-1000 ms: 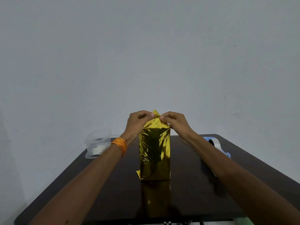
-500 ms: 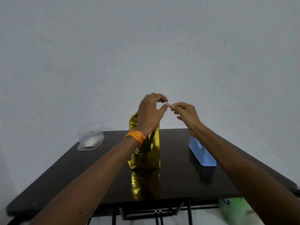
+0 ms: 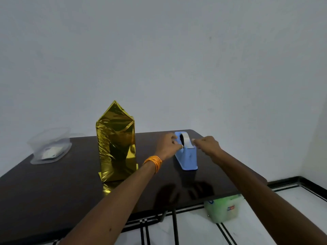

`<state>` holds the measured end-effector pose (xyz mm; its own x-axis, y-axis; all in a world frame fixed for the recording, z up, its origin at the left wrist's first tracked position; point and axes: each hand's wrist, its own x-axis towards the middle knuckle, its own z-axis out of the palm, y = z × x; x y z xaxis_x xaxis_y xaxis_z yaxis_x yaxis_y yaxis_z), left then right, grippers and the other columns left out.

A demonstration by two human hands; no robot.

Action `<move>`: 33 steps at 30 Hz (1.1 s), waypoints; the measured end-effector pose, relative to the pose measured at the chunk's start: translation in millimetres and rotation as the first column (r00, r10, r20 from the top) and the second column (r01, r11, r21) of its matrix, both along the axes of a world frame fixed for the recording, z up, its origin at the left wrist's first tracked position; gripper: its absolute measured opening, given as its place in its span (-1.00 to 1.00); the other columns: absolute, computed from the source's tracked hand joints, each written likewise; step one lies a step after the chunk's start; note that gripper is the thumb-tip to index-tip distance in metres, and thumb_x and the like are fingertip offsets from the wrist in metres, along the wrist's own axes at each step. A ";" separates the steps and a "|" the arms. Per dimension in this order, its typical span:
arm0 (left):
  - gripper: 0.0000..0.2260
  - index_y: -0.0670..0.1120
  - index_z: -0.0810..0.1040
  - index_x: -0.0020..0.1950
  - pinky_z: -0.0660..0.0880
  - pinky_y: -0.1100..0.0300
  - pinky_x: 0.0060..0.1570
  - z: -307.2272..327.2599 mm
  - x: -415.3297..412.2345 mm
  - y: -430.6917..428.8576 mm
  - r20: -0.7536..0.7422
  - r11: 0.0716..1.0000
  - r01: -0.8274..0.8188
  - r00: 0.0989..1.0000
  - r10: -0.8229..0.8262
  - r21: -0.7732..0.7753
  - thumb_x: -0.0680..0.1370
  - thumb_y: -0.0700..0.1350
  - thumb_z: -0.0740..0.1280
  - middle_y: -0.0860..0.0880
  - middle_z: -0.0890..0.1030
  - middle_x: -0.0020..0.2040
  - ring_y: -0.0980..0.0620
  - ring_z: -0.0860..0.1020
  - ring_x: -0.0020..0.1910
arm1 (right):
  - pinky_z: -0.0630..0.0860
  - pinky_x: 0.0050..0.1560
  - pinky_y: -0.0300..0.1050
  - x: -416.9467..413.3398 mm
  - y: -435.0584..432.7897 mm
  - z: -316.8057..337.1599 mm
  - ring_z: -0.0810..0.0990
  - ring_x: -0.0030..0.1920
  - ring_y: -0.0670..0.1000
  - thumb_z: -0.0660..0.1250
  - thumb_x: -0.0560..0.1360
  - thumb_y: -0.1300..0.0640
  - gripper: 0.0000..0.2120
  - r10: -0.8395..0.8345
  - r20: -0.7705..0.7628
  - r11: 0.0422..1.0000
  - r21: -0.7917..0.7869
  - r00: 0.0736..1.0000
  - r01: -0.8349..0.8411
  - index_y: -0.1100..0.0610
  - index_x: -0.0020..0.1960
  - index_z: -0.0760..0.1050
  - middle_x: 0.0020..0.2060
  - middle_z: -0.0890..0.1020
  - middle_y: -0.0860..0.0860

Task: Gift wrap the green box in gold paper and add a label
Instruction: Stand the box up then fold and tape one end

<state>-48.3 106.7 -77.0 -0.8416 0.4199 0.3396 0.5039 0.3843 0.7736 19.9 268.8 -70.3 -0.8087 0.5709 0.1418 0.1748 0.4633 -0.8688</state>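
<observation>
Box (image 3: 115, 142): upright, gold-wrapped, left of both hands. Left hand (image 3: 167, 145), nearer, grips dispenser (image 3: 188, 156); right hand (image 3: 207, 145) curled beside it, hold unclear.

Both bare forearms reach forward from lower edge of view and converge ahead. Left hand (image 3: 167, 145) has back turned up and fingers curled. Its thumb and fingertips grip left side of blue plastic tape dispenser (image 3: 188, 158). Bundle of orange thread bands (image 3: 153, 162) circles left wrist. Right hand (image 3: 207, 145) sits just right of same dispenser, knuckles up, fingers (image 3: 195, 142) bunched in pinch at its upper edge. Whether pinch holds anything is too small to tell. Hands are level and close, not touching each other.
</observation>
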 end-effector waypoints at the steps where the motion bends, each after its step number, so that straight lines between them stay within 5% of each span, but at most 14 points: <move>1: -0.63 -0.14 0.55 0.19 0.52 0.16 -0.08 -7.2 -2.5 4.2 0.022 0.999 0.002 1.000 -0.002 -0.033 0.42 -0.12 0.50 -0.08 0.63 -0.04 -0.02 0.59 -0.06 | 0.31 -0.21 -0.08 -2.8 1.9 -4.5 0.41 -0.25 0.08 0.38 0.50 -0.02 -0.68 0.006 0.029 1.000 -0.021 1.000 -0.005 0.23 -0.21 0.46 -0.28 0.47 0.14; 3: -0.62 -0.14 0.59 0.16 0.53 0.10 -0.01 -19.1 -5.1 11.9 0.032 0.997 0.020 0.999 -0.018 -0.069 0.40 -0.06 0.53 -0.09 0.64 -0.01 -0.04 0.61 -0.02 | 0.35 -0.15 -0.05 -11.6 5.8 -12.2 0.55 -0.16 0.17 0.37 0.51 -0.05 -0.53 0.043 0.054 0.996 -0.076 0.998 -0.039 0.42 -0.04 0.52 -0.17 0.56 0.25; 5: -0.66 -0.16 0.63 0.10 0.52 0.11 -0.02 -26.6 -6.6 19.2 0.019 0.994 0.048 0.999 -0.047 -0.094 0.41 -0.02 0.54 -0.09 0.65 -0.01 -0.03 0.60 -0.03 | 0.39 -0.14 -0.08 -19.7 7.3 -15.1 0.62 -0.03 0.17 0.38 0.52 -0.03 -0.57 0.072 0.068 0.988 -0.141 0.995 -0.062 0.35 0.12 0.57 0.01 0.63 0.25; 8: -0.71 -0.23 0.66 -0.08 0.52 0.05 -0.11 -32.9 -8.5 25.6 -0.002 0.994 0.066 0.998 -0.067 -0.089 0.41 -0.01 0.54 -0.17 0.66 -0.09 -0.01 0.56 -0.16 | 0.36 -0.33 -0.17 -24.0 5.4 -9.7 0.51 -0.27 0.01 0.43 0.49 0.16 -0.85 0.063 0.056 0.975 -0.219 0.996 -0.049 0.27 -0.09 0.58 -0.15 0.61 0.14; 11: -0.67 -0.25 0.64 -0.15 0.50 0.05 -0.20 -36.5 -12.6 27.9 -0.020 0.993 0.069 0.997 -0.071 -0.099 0.40 0.03 0.54 -0.19 0.65 -0.14 -0.05 0.55 -0.23 | 0.38 -0.36 -0.15 -31.4 6.6 -5.7 0.48 -0.33 0.02 0.47 0.41 0.27 -0.84 0.008 0.047 0.971 -0.239 0.999 0.004 0.23 -0.28 0.51 -0.28 0.56 0.13; 15: -0.71 -0.21 0.63 -0.16 0.44 0.19 -0.27 -38.4 -13.6 27.6 -0.038 0.995 0.073 0.996 -0.076 -0.073 0.39 0.01 0.55 -0.15 0.63 -0.14 -0.01 0.52 -0.22 | 0.49 -0.24 -0.10 -31.8 4.2 -1.6 0.55 -0.28 0.03 0.52 0.39 0.25 -0.87 0.000 0.039 0.984 -0.176 0.999 0.006 0.28 -0.19 0.59 -0.27 0.60 0.12; 21: -0.73 -0.18 0.63 -0.09 0.59 0.01 -0.11 -36.4 -10.4 28.1 -0.022 0.995 0.087 0.996 -0.088 -0.050 0.38 -0.02 0.57 -0.13 0.63 -0.13 -0.09 0.60 -0.15 | 0.44 -0.23 -0.14 -27.3 -4.9 11.5 0.53 -0.28 0.00 0.54 0.37 0.22 -0.86 0.007 -0.002 0.998 -0.065 1.000 -0.008 0.28 -0.20 0.64 -0.34 0.58 0.05; 28: -0.72 -0.17 0.63 -0.07 0.60 0.01 -0.13 -36.5 -8.0 27.6 -0.029 0.995 0.086 0.996 -0.087 -0.043 0.38 -0.03 0.57 -0.11 0.63 -0.15 -0.04 0.58 -0.22 | 0.25 -0.44 -0.18 -12.1 -6.7 15.2 0.27 -0.46 -0.05 0.49 0.43 0.27 -0.80 -0.035 -0.036 0.951 -0.307 0.999 0.023 0.24 -0.30 0.51 -0.46 0.44 0.03; 33: -0.75 -0.17 0.60 -0.18 0.53 0.02 -0.24 -35.8 -8.9 27.7 -0.039 0.994 0.083 0.996 -0.086 -0.065 0.39 -0.03 0.57 -0.14 0.60 -0.24 -0.02 0.51 -0.31 | 0.21 -0.52 -0.24 1.5 -13.6 6.6 0.29 -0.50 -0.07 0.41 0.44 0.34 -0.82 -0.031 -0.028 0.908 -0.418 0.999 0.017 0.21 -0.32 0.53 -0.56 0.51 -0.02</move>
<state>-57.2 134.4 -112.9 -0.7878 0.5107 0.3442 0.5680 0.3865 0.7267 21.4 255.2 -63.7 -0.7931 0.6029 -0.0871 0.1490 0.0533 -0.9874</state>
